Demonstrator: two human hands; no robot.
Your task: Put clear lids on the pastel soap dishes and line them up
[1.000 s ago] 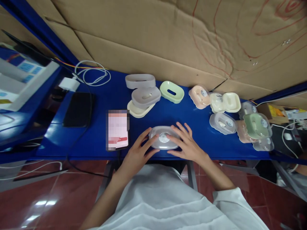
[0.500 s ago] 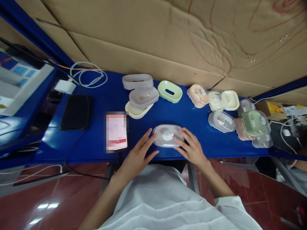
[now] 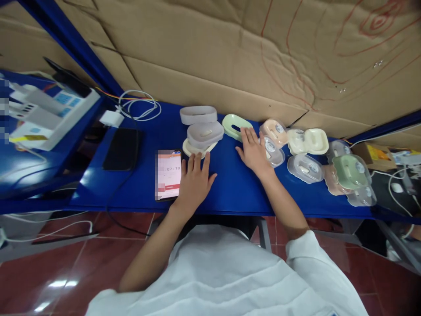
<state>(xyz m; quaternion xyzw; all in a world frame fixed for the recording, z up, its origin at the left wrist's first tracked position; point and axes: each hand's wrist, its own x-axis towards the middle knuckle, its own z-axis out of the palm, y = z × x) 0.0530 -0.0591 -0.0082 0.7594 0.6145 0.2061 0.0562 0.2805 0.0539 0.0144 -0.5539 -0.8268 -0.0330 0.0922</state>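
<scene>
The left hand (image 3: 194, 182) is spreading its fingers at the near edge of the cream dish (image 3: 190, 149), center of the frame, visibly gripping nothing; the right hand (image 3: 255, 151) is reaching across the green dish (image 3: 230, 132), upper center, beside the lidded gray box (image 3: 276, 154), also with fingers extended and unclosed. Contact is not showing clearly. Light fingertips would probably be suiting the overlapping gray dish (image 3: 199, 137) best. The phone (image 3: 168, 173) is crowding the left hand, cardboard (image 3: 210, 66) is bounding the top, and blue table (image 3: 226, 186) is stretching between the hands toward its front edge
</scene>
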